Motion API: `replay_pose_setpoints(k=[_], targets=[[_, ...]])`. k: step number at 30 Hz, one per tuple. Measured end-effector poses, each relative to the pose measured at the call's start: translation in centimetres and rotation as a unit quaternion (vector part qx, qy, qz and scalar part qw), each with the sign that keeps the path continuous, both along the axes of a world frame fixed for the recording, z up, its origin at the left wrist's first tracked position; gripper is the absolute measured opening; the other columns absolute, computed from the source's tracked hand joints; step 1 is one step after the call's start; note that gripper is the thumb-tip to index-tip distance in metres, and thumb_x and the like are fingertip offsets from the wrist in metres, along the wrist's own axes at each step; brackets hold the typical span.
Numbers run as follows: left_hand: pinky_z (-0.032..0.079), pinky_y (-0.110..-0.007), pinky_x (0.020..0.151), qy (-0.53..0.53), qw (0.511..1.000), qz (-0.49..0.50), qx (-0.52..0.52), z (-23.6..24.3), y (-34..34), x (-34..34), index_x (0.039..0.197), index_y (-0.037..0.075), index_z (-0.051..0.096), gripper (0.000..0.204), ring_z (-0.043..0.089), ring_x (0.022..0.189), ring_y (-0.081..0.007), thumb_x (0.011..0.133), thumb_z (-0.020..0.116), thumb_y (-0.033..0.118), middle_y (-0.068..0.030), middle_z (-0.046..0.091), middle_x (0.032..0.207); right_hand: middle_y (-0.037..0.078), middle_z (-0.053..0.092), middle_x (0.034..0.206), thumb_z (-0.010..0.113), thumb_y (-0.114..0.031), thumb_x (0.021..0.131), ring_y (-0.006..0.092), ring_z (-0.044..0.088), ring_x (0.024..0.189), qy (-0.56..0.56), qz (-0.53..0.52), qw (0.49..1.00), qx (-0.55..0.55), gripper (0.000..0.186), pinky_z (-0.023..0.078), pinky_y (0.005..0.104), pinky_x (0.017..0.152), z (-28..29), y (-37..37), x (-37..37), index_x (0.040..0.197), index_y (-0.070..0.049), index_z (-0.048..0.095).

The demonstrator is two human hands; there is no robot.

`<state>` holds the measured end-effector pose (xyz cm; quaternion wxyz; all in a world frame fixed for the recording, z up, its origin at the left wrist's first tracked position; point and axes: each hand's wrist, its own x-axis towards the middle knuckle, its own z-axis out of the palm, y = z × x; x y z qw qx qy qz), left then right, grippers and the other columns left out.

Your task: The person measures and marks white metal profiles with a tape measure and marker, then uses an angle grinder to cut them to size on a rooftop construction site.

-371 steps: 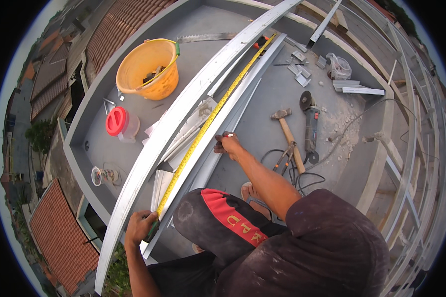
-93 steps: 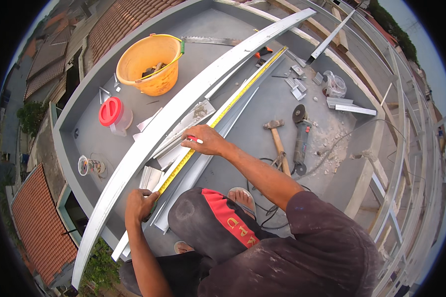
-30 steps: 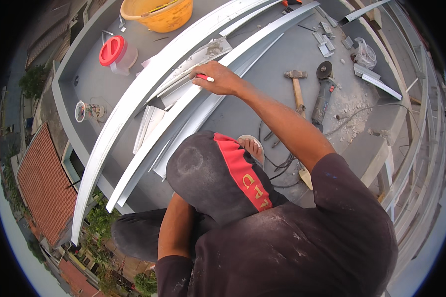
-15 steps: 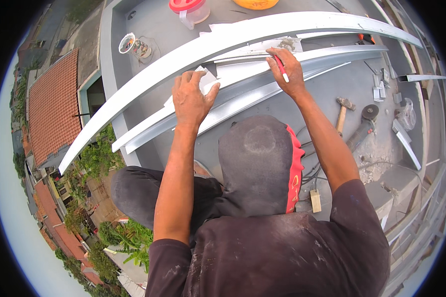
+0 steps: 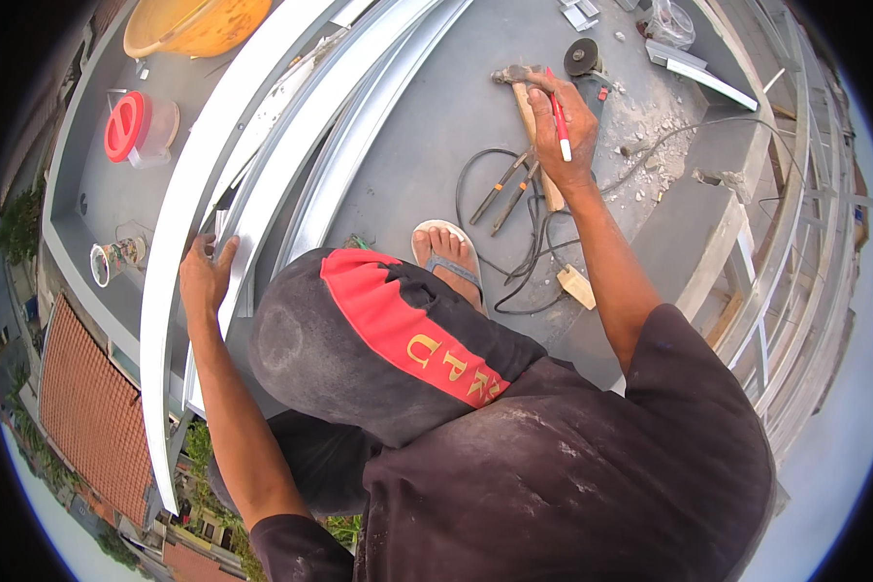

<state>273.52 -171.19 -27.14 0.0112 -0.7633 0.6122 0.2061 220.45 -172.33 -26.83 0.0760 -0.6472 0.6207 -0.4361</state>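
Note:
My right hand (image 5: 570,121) is closed with a red pen (image 5: 562,131) with a white tip held between its fingers. It is over the wooden handle of a hammer (image 5: 526,109), fingertips close to the steel head; whether they grip the handle is hard to see. My left hand (image 5: 204,279) is at a long silvery metal channel (image 5: 276,145), thumb and fingers around its edge beside a short pale metal piece. Its fingertips are partly hidden. A larger curved-looking white metal length (image 5: 189,175) runs along the left of that hand.
Pincers (image 5: 507,189), black cable (image 5: 529,262) and an angle grinder (image 5: 592,82) lie near the hammer, with rubble (image 5: 664,150) to their right. A red-lidded container (image 5: 136,131), an orange basin (image 5: 194,24) and a small cup (image 5: 116,260) stand at left. A low wall edge (image 5: 58,242) bounds the floor.
The view has turned, swinging the metal lengths leftward. My right hand, still with the pen, has left the channel and is now over the hammer. My left hand has stayed at the channel.

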Motion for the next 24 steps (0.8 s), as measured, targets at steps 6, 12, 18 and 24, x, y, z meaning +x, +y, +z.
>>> replay_pose_setpoints(k=[6,12,18,24], targets=[[0.056,-0.044,0.086,-0.007,0.988,0.031,-0.151,6.6,1.1,-6.9,0.106,0.003,0.077,0.037,0.073,0.093,-0.0349,0.095,0.075,0.039,-0.0158,0.076,0.102,0.014,0.075,0.102,0.062,-0.010,0.103,0.0192,0.073,0.087,-0.179,-0.042,0.972,0.148,0.024,0.058,0.0326,0.078,-2.8,5.6,2.5,0.121,0.002,0.072],[0.059,-0.043,0.080,0.086,0.948,0.239,0.193,2.0,12.2,-0.9,0.101,-0.001,0.081,0.035,0.077,0.085,-0.0336,0.091,0.073,0.031,-0.0198,0.078,0.085,0.011,0.074,0.100,0.062,-0.011,0.104,0.0160,0.073,0.085,-0.136,0.184,0.953,0.199,0.022,0.057,0.0319,0.076,-5.9,4.1,13.1,0.121,-0.001,0.072],[0.060,-0.044,0.080,0.090,0.903,0.140,0.396,-4.1,14.7,-4.1,0.092,-0.002,0.078,0.018,0.077,0.090,-0.0327,0.079,0.066,0.002,-0.0199,0.078,0.089,0.009,0.073,0.108,0.065,-0.020,0.105,0.0168,0.073,0.090,-0.153,0.227,0.913,0.301,0.028,0.058,0.0317,0.080,-6.5,0.8,14.4,0.129,-0.007,0.069],[0.059,-0.048,0.083,0.119,0.983,-0.006,0.139,4.8,5.2,-9.8,0.095,-0.001,0.076,0.018,0.073,0.089,-0.0409,0.086,0.062,0.008,-0.0242,0.075,0.097,0.015,0.068,0.120,0.062,-0.025,0.108,0.0205,0.071,0.103,-0.149,0.171,0.904,0.362,0.040,0.061,0.0352,0.086,-11.0,-1.7,5.5,0.142,-0.006,0.058]])
